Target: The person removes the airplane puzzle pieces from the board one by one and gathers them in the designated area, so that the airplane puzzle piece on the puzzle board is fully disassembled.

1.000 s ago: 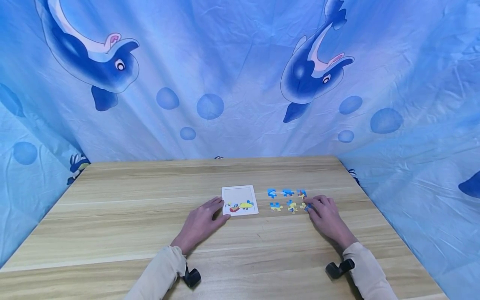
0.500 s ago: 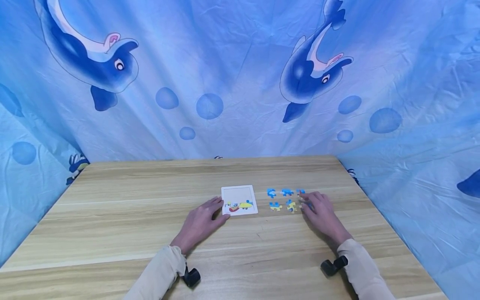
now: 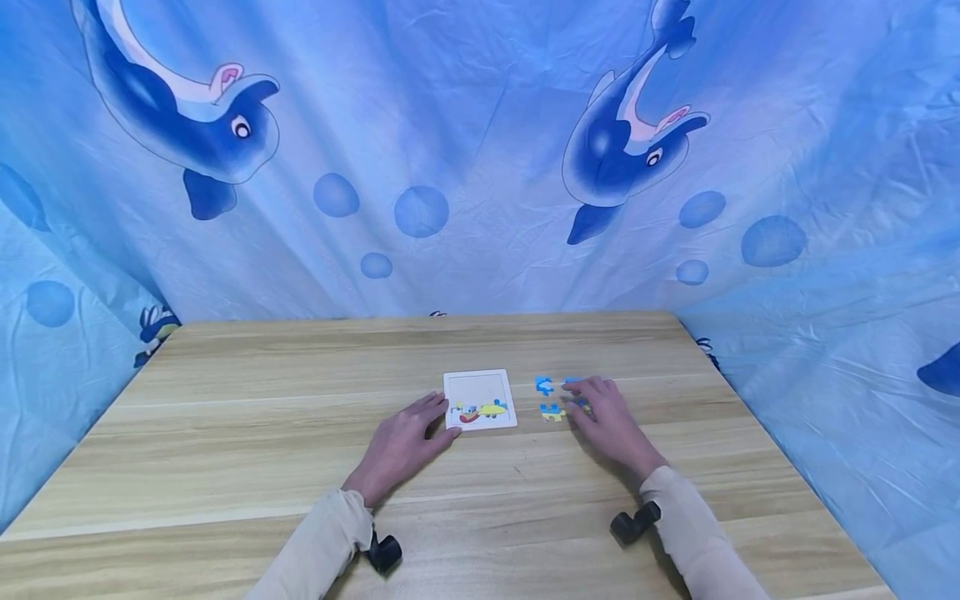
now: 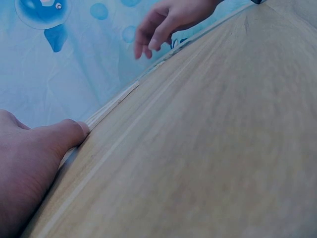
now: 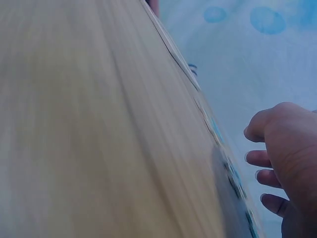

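A square white puzzle board point(image 3: 476, 389) lies flat on the table, with a few coloured pieces along its lower part. My left hand point(image 3: 401, 442) rests at its left side, fingers touching the left edge and thumb at the near corner. In the left wrist view, that thumb point(image 4: 74, 131) lies against the board's edge. Loose blue and yellow jigsaw pieces point(image 3: 552, 412) are laid out right of the board. My right hand point(image 3: 609, 421) hovers over them with loosely bent fingers, hiding several. The left wrist view shows this right hand point(image 4: 178, 17) raised above the table, holding nothing.
The wooden table point(image 3: 495, 517) extends around the board on all sides. Behind it hangs a blue curtain point(image 3: 480, 150) printed with dolphins and bubbles. Black wrist cameras sit below both hands, near the beige sleeves point(image 3: 326, 542).
My right hand has moved left, from the rightmost jigsaw pieces to above the middle ones, covering more of them. The left hand and the board have stayed in place.
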`<action>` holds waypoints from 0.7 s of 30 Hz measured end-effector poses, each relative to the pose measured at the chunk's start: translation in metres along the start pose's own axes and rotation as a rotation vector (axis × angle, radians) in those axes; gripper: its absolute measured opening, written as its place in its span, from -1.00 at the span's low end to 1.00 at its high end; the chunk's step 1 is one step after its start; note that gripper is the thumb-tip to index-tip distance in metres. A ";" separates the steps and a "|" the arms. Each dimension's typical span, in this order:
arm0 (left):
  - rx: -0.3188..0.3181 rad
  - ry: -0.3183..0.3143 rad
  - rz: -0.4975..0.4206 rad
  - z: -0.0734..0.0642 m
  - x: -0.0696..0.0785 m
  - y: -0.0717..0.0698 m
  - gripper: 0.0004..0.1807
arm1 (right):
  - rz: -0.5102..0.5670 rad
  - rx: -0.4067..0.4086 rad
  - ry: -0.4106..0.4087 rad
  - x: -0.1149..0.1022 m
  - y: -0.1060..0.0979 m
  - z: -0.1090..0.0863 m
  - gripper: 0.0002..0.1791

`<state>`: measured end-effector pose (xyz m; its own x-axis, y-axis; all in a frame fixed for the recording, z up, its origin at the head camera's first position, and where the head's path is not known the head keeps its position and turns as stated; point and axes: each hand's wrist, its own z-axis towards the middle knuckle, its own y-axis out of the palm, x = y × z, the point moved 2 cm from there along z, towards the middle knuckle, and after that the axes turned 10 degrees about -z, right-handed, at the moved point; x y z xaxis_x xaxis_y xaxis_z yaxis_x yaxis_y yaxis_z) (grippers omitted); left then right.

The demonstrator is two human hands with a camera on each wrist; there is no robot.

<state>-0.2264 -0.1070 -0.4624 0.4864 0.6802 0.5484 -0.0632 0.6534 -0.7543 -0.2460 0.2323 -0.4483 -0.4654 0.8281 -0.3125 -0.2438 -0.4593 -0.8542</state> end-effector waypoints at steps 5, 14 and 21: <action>0.003 0.005 0.004 0.000 0.000 0.000 -0.36 | 0.016 -0.021 -0.034 -0.017 0.011 0.008 -0.67; 0.004 0.012 0.003 0.000 -0.001 0.001 -0.36 | 0.065 -0.067 -0.092 -0.044 0.023 0.019 -0.69; 0.004 0.020 0.016 0.001 -0.002 0.001 -0.37 | 0.059 -0.075 -0.136 -0.063 0.031 0.028 -0.69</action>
<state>-0.2285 -0.1073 -0.4640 0.5023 0.6837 0.5293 -0.0747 0.6442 -0.7612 -0.2480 0.1569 -0.4435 -0.5890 0.7471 -0.3081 -0.1508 -0.4761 -0.8663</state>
